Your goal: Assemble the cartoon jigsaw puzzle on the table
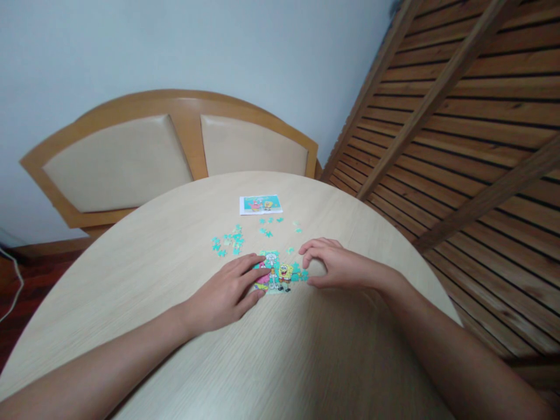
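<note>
A partly joined jigsaw puzzle with cartoon figures lies on the round table in front of me. My left hand lies flat with spread fingers, their tips over the puzzle's left part. At the puzzle's right edge is my right hand, its fingers curved and apart, with thumb tip near the blue-green pieces there; nothing shows between the fingers. A loose piece lies just above the puzzle, left of the right fingertips.
Several loose pieces lie in a cluster up and left of the puzzle, others beyond it. A printed picture card lies farther back. Behind the round table stands a padded wooden bench; wooden slats rise at right.
</note>
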`<action>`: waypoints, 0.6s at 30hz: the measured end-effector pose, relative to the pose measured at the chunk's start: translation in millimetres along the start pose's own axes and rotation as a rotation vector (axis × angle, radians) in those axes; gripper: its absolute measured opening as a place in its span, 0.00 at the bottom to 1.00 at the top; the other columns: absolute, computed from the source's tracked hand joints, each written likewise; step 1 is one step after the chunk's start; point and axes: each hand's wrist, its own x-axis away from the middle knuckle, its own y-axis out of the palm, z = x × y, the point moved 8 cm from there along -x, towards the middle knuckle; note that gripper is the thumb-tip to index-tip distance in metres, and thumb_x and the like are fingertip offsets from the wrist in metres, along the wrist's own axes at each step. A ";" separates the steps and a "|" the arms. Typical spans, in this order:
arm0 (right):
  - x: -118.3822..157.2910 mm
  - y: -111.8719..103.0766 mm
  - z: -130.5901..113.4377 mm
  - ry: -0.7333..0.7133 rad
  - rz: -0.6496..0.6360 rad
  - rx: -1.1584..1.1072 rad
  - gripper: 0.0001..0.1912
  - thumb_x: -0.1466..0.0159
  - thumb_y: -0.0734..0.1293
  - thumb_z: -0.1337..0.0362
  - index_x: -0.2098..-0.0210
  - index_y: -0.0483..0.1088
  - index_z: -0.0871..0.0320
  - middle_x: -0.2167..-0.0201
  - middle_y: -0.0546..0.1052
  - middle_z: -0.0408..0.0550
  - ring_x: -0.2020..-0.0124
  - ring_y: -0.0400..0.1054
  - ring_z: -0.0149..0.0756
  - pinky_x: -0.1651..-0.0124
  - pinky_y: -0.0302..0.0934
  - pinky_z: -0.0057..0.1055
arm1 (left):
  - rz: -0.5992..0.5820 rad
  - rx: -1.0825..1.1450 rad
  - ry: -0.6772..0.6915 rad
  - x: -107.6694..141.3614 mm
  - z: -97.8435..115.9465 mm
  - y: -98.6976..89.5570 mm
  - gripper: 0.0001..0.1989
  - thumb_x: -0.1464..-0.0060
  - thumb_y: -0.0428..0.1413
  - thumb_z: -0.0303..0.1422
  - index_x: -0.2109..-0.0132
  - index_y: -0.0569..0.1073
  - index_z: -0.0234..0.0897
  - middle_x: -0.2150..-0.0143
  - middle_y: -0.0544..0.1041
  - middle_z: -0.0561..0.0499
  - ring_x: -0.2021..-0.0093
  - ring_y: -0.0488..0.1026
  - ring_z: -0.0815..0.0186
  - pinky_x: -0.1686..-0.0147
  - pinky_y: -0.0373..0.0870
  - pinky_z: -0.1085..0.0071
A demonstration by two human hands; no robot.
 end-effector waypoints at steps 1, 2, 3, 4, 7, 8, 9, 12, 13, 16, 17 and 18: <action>0.0 0.2 -0.1 0.001 0.000 0.004 0.12 0.45 0.75 0.63 0.61 0.76 0.52 0.46 0.75 0.50 0.40 0.64 0.50 0.36 0.50 0.51 | 0.002 0.003 0.001 -0.1 0.2 -0.2 0.20 0.32 0.52 0.37 0.37 0.69 0.40 0.34 0.68 0.40 0.34 0.65 0.51 0.35 0.65 0.50; 0.2 0.3 -0.1 0.003 0.000 0.010 0.11 0.45 0.75 0.63 0.61 0.76 0.52 0.45 0.75 0.50 0.40 0.64 0.50 0.36 0.51 0.51 | 0.002 0.004 0.002 -0.1 0.2 -0.3 0.20 0.32 0.52 0.37 0.37 0.69 0.40 0.34 0.68 0.40 0.34 0.65 0.51 0.35 0.65 0.50; 0.5 0.3 0.2 0.004 -0.001 0.015 0.11 0.45 0.75 0.63 0.61 0.76 0.52 0.45 0.74 0.50 0.40 0.64 0.50 0.36 0.51 0.51 | 0.001 0.005 0.003 -0.1 0.3 -0.4 0.19 0.32 0.52 0.37 0.37 0.70 0.40 0.34 0.68 0.40 0.34 0.65 0.51 0.35 0.65 0.50; 0.9 0.2 0.5 0.003 -0.003 0.020 0.11 0.45 0.75 0.62 0.61 0.77 0.52 0.45 0.74 0.50 0.40 0.64 0.50 0.36 0.51 0.50 | 0.001 0.004 0.002 -0.1 0.3 -0.6 0.19 0.32 0.51 0.37 0.37 0.70 0.40 0.34 0.68 0.40 0.34 0.65 0.51 0.35 0.65 0.50; 2.2 -2.4 1.4 -0.022 0.007 0.023 0.10 0.43 0.75 0.60 0.60 0.77 0.51 0.46 0.75 0.50 0.41 0.65 0.48 0.36 0.52 0.49 | -0.007 -0.005 -0.001 0.0 0.2 -0.2 0.19 0.32 0.51 0.37 0.37 0.69 0.39 0.34 0.68 0.40 0.34 0.65 0.51 0.35 0.65 0.50; 2.7 -4.1 1.7 -0.035 0.018 0.025 0.09 0.41 0.74 0.60 0.60 0.77 0.51 0.47 0.75 0.49 0.42 0.66 0.47 0.36 0.53 0.48 | -0.012 -0.008 -0.001 0.0 0.1 0.2 0.19 0.31 0.51 0.37 0.37 0.69 0.38 0.34 0.68 0.40 0.34 0.64 0.51 0.35 0.65 0.50; 3.0 -6.2 2.0 -0.049 0.032 0.029 0.08 0.40 0.73 0.60 0.60 0.77 0.51 0.48 0.76 0.49 0.43 0.67 0.46 0.37 0.54 0.47 | -0.016 -0.011 -0.001 0.1 0.0 0.7 0.19 0.31 0.51 0.37 0.37 0.69 0.38 0.34 0.67 0.40 0.33 0.64 0.51 0.35 0.65 0.50; 3.2 -11.9 2.2 -0.079 0.081 0.038 0.04 0.36 0.70 0.62 0.62 0.77 0.51 0.53 0.78 0.48 0.47 0.69 0.44 0.39 0.56 0.45 | -0.015 -0.011 0.000 0.1 -0.4 1.2 0.19 0.31 0.51 0.37 0.36 0.69 0.39 0.33 0.67 0.40 0.33 0.64 0.52 0.35 0.65 0.50; 3.1 -12.9 1.9 -0.085 0.093 0.038 0.03 0.36 0.69 0.62 0.63 0.77 0.52 0.54 0.78 0.48 0.48 0.70 0.43 0.40 0.57 0.44 | -0.013 -0.010 -0.001 0.1 -0.6 1.2 0.19 0.31 0.51 0.37 0.36 0.69 0.40 0.33 0.66 0.41 0.33 0.64 0.52 0.35 0.65 0.50; 1.9 -11.9 -0.6 -0.088 0.096 0.028 0.03 0.36 0.70 0.61 0.64 0.77 0.52 0.55 0.78 0.47 0.48 0.70 0.44 0.41 0.57 0.44 | -0.015 -0.006 -0.001 0.2 -0.9 1.4 0.19 0.32 0.52 0.37 0.37 0.69 0.40 0.34 0.67 0.41 0.33 0.64 0.52 0.35 0.65 0.50; 1.4 -10.7 -1.5 -0.085 0.091 0.025 0.03 0.37 0.71 0.61 0.64 0.77 0.52 0.54 0.78 0.47 0.48 0.70 0.44 0.41 0.57 0.44 | -0.016 -0.004 -0.002 0.3 -1.0 1.3 0.19 0.32 0.52 0.37 0.37 0.69 0.40 0.34 0.67 0.41 0.33 0.64 0.52 0.35 0.65 0.50; 0.9 -9.5 -2.3 -0.082 0.087 0.022 0.03 0.37 0.71 0.60 0.64 0.77 0.52 0.54 0.78 0.47 0.48 0.70 0.44 0.41 0.57 0.44 | -0.015 -0.002 -0.002 0.4 -1.0 1.2 0.19 0.32 0.52 0.37 0.37 0.69 0.40 0.34 0.67 0.41 0.33 0.64 0.52 0.35 0.65 0.50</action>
